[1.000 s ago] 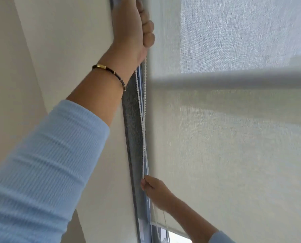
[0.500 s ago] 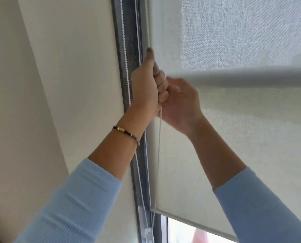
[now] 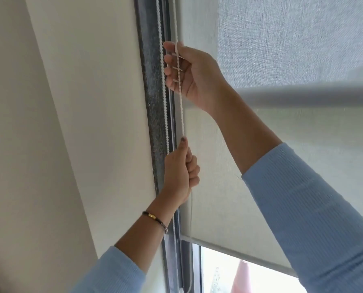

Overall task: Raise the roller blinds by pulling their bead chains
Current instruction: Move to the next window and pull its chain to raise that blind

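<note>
A pale woven roller blind (image 3: 229, 187) covers most of the window; its bottom bar (image 3: 239, 253) hangs a little above the sill area, leaving a bright gap of glass below. A white bead chain (image 3: 181, 115) runs down the blind's left edge in two strands. My left hand (image 3: 179, 174), with a dark bracelet on the wrist, is fisted on the right strand low down. My right hand (image 3: 189, 72) is higher, its fingers curled around the same strand. The other strand (image 3: 162, 85) hangs free beside the frame.
A dark speckled window frame (image 3: 153, 115) runs vertically left of the chain, with a cream wall (image 3: 81, 123) beside it. A grey horizontal bar (image 3: 303, 96) crosses behind the blind. Something pink (image 3: 243, 275) shows outside through the gap.
My left hand has come down along the chain from head height. My right hand has gone up from below and taken the strand above the left. The blind's bottom edge sits higher.
</note>
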`<move>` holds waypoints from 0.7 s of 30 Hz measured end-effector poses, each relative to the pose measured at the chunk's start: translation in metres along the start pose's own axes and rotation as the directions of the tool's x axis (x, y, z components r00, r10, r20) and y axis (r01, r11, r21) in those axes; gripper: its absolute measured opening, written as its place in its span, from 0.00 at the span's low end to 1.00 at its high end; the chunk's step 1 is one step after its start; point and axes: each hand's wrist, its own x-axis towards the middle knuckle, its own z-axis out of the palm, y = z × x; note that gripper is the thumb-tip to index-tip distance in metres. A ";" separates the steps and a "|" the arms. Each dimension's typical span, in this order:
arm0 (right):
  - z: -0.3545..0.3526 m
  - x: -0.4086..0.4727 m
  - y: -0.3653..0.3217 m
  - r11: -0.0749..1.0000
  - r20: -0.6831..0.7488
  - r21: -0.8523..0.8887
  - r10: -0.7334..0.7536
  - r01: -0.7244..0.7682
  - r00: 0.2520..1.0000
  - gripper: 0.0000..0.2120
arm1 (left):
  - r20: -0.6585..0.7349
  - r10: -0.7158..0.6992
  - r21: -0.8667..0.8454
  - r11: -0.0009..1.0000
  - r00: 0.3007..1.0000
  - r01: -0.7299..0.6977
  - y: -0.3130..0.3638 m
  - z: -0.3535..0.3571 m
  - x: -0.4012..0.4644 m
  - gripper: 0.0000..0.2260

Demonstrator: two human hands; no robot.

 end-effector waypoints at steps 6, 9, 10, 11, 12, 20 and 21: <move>-0.009 -0.016 0.047 0.970 -0.134 -0.228 -0.116 0.083 0.984 0.18 | 0.028 -0.181 0.055 0.982 0.983 0.179 -0.042 -0.020 -0.018 0.24; -0.020 -0.033 0.074 0.969 -0.130 -0.219 -0.141 0.110 0.981 0.17 | 0.062 -0.232 0.126 0.967 0.971 0.223 -0.044 -0.025 -0.016 0.22; -0.024 -0.037 0.081 0.970 -0.133 -0.215 -0.144 0.113 0.981 0.17 | 0.063 -0.219 0.147 0.967 0.974 0.208 -0.039 -0.026 -0.012 0.21; -0.027 -0.041 0.088 0.969 -0.140 -0.217 -0.151 0.119 0.979 0.17 | 0.052 -0.197 0.157 0.970 0.979 0.187 -0.030 -0.025 -0.005 0.22; -0.031 -0.043 0.095 0.964 -0.153 -0.235 -0.167 0.128 0.974 0.17 | 0.025 -0.169 0.158 0.974 0.985 0.163 -0.018 -0.023 0.003 0.23; -0.053 -0.066 0.149 0.880 -0.186 -0.451 -0.252 0.145 0.950 0.15 | 0.200 0.124 0.185 0.969 0.972 -0.162 0.115 0.025 0.069 0.26; -0.054 -0.071 0.158 0.879 -0.186 -0.457 -0.246 0.138 0.951 0.15 | 0.204 0.132 0.200 0.964 0.970 -0.173 0.127 0.033 0.075 0.25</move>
